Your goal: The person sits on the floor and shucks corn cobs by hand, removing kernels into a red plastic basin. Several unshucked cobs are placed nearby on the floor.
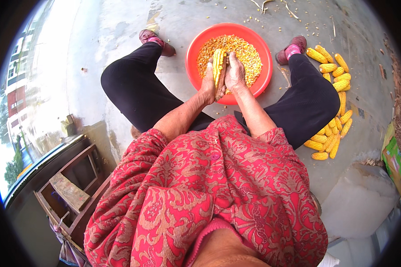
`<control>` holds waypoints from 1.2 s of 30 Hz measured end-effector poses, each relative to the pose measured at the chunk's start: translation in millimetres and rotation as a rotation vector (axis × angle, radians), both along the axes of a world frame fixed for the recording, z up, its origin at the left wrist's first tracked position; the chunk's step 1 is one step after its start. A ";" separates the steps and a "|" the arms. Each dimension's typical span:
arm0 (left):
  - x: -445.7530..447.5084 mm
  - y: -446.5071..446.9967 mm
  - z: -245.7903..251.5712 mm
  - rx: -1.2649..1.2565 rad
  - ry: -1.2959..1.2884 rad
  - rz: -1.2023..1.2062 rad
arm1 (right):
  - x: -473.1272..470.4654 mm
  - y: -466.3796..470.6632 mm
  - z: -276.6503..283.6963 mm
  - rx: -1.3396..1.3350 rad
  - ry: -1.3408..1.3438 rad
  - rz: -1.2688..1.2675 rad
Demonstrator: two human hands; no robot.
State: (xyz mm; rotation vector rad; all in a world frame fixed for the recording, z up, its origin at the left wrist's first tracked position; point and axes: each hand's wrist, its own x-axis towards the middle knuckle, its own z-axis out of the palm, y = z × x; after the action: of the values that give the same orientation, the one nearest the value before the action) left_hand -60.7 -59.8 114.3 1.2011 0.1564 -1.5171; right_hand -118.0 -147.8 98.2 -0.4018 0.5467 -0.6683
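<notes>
Over a red plastic basin (266,63), both my hands grip an ear of corn (219,65) that stands tilted upright. My left hand (208,82) wraps its left side, thumb along the yellow kernels. My right hand (236,72) presses against its right side, thumb raised near the top. A reddish-brown bare cob surface (221,81) shows between the hands; whether it belongs to this ear or to a second cob, I cannot tell. Loose corn kernels (254,65) cover the basin's bottom. Some of my fingers are hidden behind the ear.
My legs straddle the basin. Several unshelled ears of corn (341,77) lie on the concrete floor (120,30) beside my right leg. Scattered kernels and husk strips (291,11) dot the floor. A wooden frame (77,213) stands at lower left, a green bag (392,157) at far right.
</notes>
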 end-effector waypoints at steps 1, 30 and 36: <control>0.8 -1.1 -2.9 -0.018 0.002 -0.008 | 0.4 -2.3 -1.7 -0.062 0.086 0.024; 2.9 -11.4 -24.3 -0.052 -0.032 -0.069 | 5.1 -13.3 16.5 -0.146 0.237 -0.010; 0.7 -11.7 -18.1 -0.055 -0.081 -0.037 | -2.0 -20.4 24.0 0.014 0.035 0.047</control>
State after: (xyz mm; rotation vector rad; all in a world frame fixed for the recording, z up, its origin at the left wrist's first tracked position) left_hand -60.0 -71.5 96.2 1.2250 0.0384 -1.4933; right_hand -120.0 -168.2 122.2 -0.4129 0.5729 -0.6127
